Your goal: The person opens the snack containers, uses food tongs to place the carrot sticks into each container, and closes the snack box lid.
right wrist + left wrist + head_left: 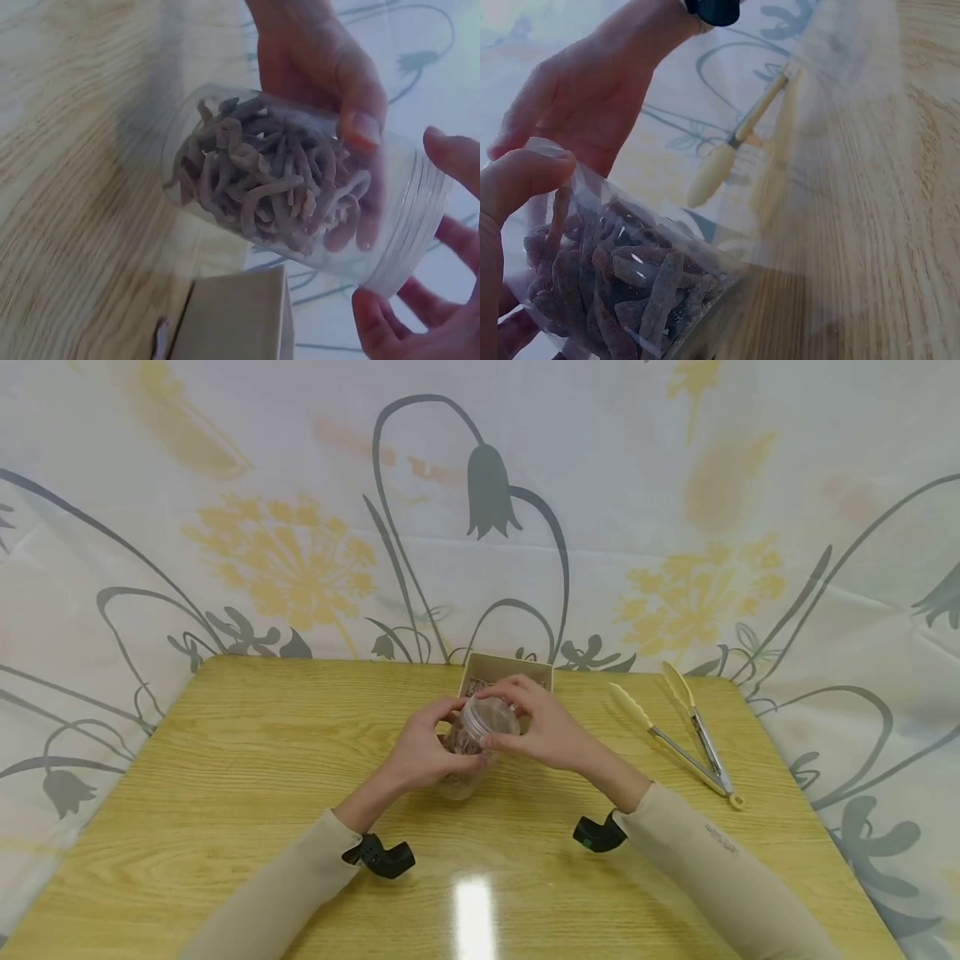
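Note:
A clear plastic jar (262, 180) partly full of brownish dried strips (285, 176) is tilted above the table. My left hand (427, 747) grips the body of the jar, its thumb in front and other fingers behind, seen through the clear wall in the right wrist view. The right hand (543, 727) holds the clear ridged lid (416, 229), fingers and thumb spread around its rim. The lid sits on the jar's mouth; how tightly cannot be told. In the left wrist view the strips (630, 277) show close up through the jar.
An open pale box (517, 668) with brown strips inside stands behind the hands at the table's back edge. Spread tongs (697, 735) with cream tips lie on the right of the wooden table (262, 718). One loose strip (160, 337) lies beside the box.

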`<state>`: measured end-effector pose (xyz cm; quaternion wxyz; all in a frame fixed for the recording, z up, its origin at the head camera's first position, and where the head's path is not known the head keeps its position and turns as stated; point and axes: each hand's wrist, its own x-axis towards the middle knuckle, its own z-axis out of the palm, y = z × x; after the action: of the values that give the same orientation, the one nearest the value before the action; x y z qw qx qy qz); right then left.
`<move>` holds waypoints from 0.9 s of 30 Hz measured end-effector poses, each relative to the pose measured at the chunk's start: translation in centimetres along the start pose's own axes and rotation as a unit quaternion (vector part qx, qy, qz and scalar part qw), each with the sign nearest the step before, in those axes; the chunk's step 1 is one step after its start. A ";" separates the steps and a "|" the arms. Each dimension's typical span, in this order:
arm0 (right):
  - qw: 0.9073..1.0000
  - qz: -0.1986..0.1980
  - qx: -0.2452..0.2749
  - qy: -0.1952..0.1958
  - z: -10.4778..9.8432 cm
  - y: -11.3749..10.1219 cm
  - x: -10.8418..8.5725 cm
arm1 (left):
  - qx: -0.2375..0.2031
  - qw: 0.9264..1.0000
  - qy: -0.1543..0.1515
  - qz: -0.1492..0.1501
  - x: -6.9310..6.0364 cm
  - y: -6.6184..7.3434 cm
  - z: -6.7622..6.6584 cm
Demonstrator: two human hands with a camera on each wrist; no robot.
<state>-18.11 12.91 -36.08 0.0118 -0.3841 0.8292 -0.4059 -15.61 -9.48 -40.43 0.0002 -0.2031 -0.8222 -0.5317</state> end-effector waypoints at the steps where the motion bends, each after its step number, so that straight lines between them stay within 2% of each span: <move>1: 1.000 -0.001 0.001 -0.001 0.0 0.0 0.0 | -0.006 1.000 -0.003 -0.001 0.0 0.1 0.0; 5: 0.999 -0.027 0.032 -0.010 -0.4 0.2 0.0 | -0.032 0.999 -0.012 -0.007 0.1 0.2 0.0; 9: 0.997 -0.046 0.063 -0.022 -0.6 0.6 -0.2 | -0.037 0.999 -0.023 -0.003 0.1 0.2 -0.1; 14: 0.996 -0.060 0.057 -0.025 -0.4 1.1 -0.3 | -0.028 0.999 -0.030 0.004 0.0 0.2 -0.1; 22: 0.991 -0.071 0.108 -0.029 -0.3 1.3 -0.3 | -0.018 1.000 -0.022 0.002 0.0 0.3 -0.2; 27: 0.992 -0.081 0.091 -0.039 -0.1 1.5 -0.2 | -0.007 1.000 -0.024 0.008 0.0 0.2 -0.2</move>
<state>-18.96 13.65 -37.10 0.0462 -0.4632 0.7537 -0.4640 -15.61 -9.59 -40.18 -0.0169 -0.2227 -0.8166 -0.5323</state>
